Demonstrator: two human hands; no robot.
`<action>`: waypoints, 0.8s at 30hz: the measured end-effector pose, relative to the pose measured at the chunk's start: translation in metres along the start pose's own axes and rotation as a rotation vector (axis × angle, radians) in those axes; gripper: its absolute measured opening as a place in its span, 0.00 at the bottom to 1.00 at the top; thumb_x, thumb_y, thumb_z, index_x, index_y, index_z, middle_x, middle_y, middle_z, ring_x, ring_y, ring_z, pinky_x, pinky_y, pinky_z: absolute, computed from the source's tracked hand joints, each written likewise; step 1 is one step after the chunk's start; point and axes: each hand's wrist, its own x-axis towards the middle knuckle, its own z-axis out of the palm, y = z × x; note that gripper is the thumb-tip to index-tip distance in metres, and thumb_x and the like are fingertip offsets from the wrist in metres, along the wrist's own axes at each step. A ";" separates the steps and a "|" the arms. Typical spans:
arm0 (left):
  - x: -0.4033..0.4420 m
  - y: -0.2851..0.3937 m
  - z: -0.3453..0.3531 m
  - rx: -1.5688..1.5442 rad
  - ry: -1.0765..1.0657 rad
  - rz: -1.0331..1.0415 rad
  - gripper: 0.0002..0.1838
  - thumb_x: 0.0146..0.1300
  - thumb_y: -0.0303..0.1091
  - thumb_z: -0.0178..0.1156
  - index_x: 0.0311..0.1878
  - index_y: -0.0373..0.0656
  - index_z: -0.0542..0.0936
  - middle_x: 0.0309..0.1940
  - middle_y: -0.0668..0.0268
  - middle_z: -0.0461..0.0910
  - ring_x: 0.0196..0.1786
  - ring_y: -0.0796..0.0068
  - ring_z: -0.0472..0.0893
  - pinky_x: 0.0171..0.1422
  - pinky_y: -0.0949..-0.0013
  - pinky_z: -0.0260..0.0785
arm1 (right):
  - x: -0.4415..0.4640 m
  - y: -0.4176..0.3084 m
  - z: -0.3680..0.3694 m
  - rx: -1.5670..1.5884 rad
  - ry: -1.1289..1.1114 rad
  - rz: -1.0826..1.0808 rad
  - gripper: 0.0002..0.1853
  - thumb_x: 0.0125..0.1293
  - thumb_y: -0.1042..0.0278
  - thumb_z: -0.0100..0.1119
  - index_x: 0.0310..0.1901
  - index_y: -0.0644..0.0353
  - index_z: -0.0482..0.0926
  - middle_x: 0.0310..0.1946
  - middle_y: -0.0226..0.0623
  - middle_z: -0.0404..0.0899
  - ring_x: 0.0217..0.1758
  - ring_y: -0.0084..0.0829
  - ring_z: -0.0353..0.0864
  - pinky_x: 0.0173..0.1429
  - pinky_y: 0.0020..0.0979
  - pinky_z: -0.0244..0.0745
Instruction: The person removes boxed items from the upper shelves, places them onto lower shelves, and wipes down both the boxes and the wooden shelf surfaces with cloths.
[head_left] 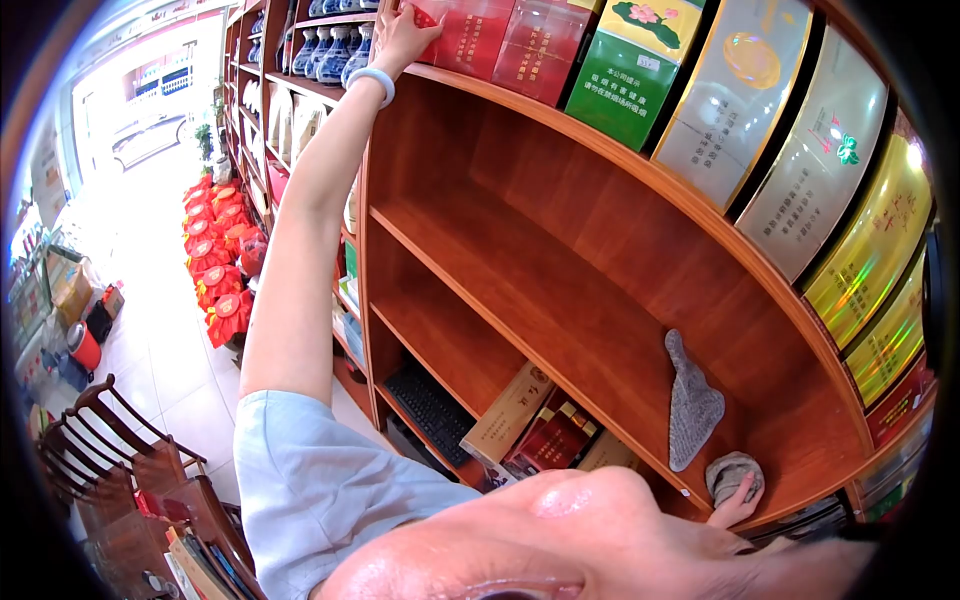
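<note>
My left hand [403, 42], with a pale bangle [376, 84] on its wrist, reaches up to the top shelf. Its fingers close on the edge of a red carton [473, 38] at the left of a row; the fingertips are partly cut off by the frame. Low at the right, my right hand [738, 503] grips a bunched grey cloth [735, 474] against the shelf board. Beside it a second grey cloth [692, 405] lies spread on the same wooden shelf [520, 270].
More cartons line the top shelf, among them a green carton [628, 75], a silver carton [735, 85] and a gold carton [875, 245]. Below are a black keyboard [432, 410] and boxes. Red-covered jars [215, 285] stand on the floor, near a wooden chair [130, 440].
</note>
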 end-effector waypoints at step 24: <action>-0.001 -0.035 0.015 -0.133 -0.126 0.133 0.46 0.45 0.41 0.67 0.69 0.47 0.59 0.48 0.50 0.69 0.47 0.60 0.74 0.55 0.66 0.67 | 0.001 0.002 0.001 -0.023 0.017 0.007 0.27 0.63 0.53 0.57 0.51 0.72 0.73 0.47 0.50 0.76 0.48 0.39 0.75 0.55 0.34 0.68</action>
